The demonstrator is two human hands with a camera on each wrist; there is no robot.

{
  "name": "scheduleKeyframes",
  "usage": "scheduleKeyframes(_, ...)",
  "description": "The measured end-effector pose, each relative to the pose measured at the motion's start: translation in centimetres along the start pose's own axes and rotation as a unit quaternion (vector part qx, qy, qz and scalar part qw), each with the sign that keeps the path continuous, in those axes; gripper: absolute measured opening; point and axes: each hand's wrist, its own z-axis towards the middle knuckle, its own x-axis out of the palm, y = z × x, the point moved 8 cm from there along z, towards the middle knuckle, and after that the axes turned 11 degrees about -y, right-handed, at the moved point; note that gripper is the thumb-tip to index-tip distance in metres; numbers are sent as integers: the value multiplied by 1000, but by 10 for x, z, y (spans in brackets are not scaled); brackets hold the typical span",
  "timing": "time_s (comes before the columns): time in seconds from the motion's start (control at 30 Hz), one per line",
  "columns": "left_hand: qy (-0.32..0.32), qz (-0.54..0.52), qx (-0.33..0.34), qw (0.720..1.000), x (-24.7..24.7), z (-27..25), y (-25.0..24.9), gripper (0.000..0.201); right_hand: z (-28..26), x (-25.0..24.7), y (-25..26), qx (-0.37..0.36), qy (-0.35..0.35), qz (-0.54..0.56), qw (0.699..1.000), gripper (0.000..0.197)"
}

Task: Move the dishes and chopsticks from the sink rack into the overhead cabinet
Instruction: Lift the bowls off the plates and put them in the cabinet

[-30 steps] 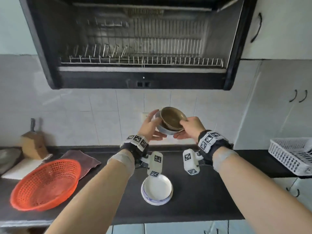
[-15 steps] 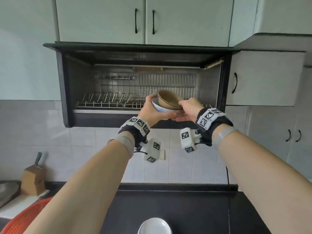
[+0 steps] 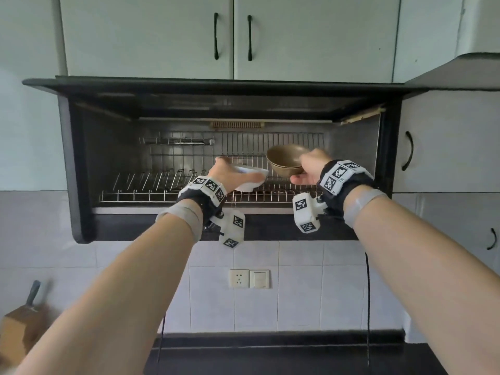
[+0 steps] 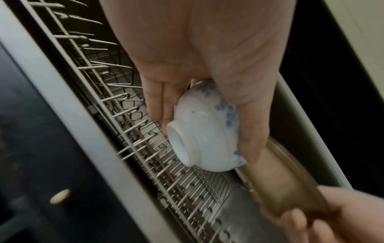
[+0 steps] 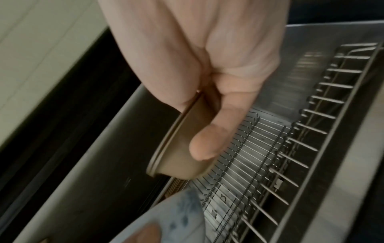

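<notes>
The overhead cabinet (image 3: 81,158) stands open in front of you, its lifted door overhead at twelve o'clock, and the wire rack (image 3: 162,182) inside carries no dishes that you can see, so by my reading the task is barely begun: nothing is stowed yet, two loads are in your hands, and whatever remains at the sink lies out of view. The dark bench (image 3: 270,355) shows only as a strip at six o'clock. Your right hand (image 3: 311,169) has its grip around the brown bowls (image 3: 284,161), what looks like two nested, thumb on the outer wall, held tilted above the rack at about one o'clock from centre. Your left hand (image 3: 224,174) grips the white bowl (image 3: 249,180) with blue pattern, turned on its side, foot ring facing the wrist, just beside the brown pair and apart from it. For room, the rack's upright prongs run along the front edge right under both hands, and the cabinet's right wall sits near your right wrist at three o'clock; the rack is free to the left, toward nine o'clock. The slots below the white bowl look like its likeliest seat.
</notes>
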Motion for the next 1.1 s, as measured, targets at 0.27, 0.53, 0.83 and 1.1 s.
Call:
scheduleKeyframes(0.27, -12, 64, -51, 997, 6, 86, 35, 139, 75, 44, -21, 21, 56, -92, 994, 21)
scheduleKeyframes(0.53, 28, 174, -74, 982, 17, 90, 51, 115, 97, 50, -46, 72, 62, -131, 987, 48)
scheduleKeyframes(0.83, 32, 237, -54, 969, 34, 105, 42, 61, 105, 55, -50, 36, 112, -100, 988, 47)
scheduleKeyframes(1.1, 40, 296, -44, 953, 49, 121, 36, 41, 107, 59, -21, -137, 51, -279, 949, 48)
